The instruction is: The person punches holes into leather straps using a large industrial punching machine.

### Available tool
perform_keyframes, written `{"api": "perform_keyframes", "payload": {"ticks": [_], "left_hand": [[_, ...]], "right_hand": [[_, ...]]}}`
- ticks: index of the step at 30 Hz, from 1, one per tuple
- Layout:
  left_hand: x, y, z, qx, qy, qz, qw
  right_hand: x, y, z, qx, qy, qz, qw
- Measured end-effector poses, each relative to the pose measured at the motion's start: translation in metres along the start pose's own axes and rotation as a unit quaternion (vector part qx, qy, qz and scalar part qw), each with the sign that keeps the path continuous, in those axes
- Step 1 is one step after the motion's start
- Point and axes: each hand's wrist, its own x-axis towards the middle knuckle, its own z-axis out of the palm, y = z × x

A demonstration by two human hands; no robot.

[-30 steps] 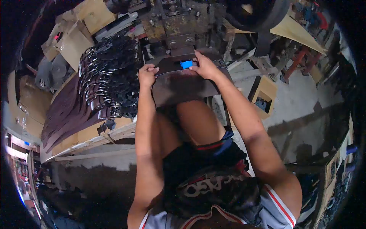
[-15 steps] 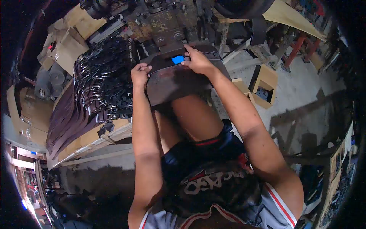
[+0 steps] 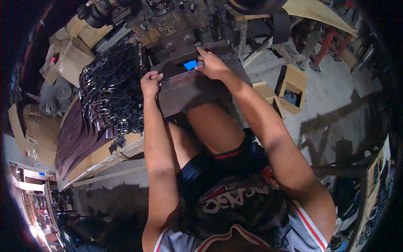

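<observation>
My left hand (image 3: 150,85) is at the left edge of a worn metal plate (image 3: 189,90) on the machine, its fingers curled closed. What they hold, if anything, is hidden. My right hand (image 3: 213,66) rests over the right part of the plate. Its index finger stretches toward the machine head (image 3: 180,42), while the thumb and other fingers close beside a bright blue patch (image 3: 190,65). I cannot make out what the patch is or what these fingers grip. A dark brown band (image 3: 174,69) lies between my hands, below the machine head.
A thick pile of dark belts with metal buckles (image 3: 105,92) covers a bench at the left. Cardboard boxes (image 3: 71,59) stand behind it. An open carton (image 3: 292,90) sits on the floor at the right, near red metal legs (image 3: 325,50).
The view has shifted slightly, so the machine and both hands appear a little farther left. My hands keep nearly the same position on the plate.
</observation>
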Motion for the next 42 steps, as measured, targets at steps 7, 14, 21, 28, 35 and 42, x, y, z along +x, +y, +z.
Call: {"api": "perform_keyframes", "payload": {"ticks": [7, 14, 21, 28, 35, 42], "left_hand": [[-0.003, 0.002, 0.000, -0.006, 0.003, -0.009, 1.000], [0.000, 0.000, 0.000, -0.012, 0.005, -0.010, 1.000], [0.001, 0.001, 0.000, -0.022, -0.005, -0.018, 1.000], [-0.006, 0.008, 0.002, -0.007, 0.018, -0.018, 1.000], [-0.001, 0.000, 0.000, -0.040, 0.000, -0.027, 0.999], [-0.007, 0.008, -0.002, -0.022, -0.003, -0.023, 0.999]], "right_hand": [[0.001, 0.000, 0.001, -0.008, 0.011, -0.008, 1.000], [0.001, -0.003, -0.001, 0.034, 0.001, 0.020, 0.999], [0.003, -0.001, -0.002, 0.041, -0.016, 0.002, 0.999], [0.000, -0.001, -0.018, 0.231, -0.047, 0.015, 0.972], [0.006, 0.010, -0.015, 0.217, -0.056, 0.003, 0.975], [0.005, 0.008, -0.008, 0.222, -0.032, 0.007, 0.974]]}}
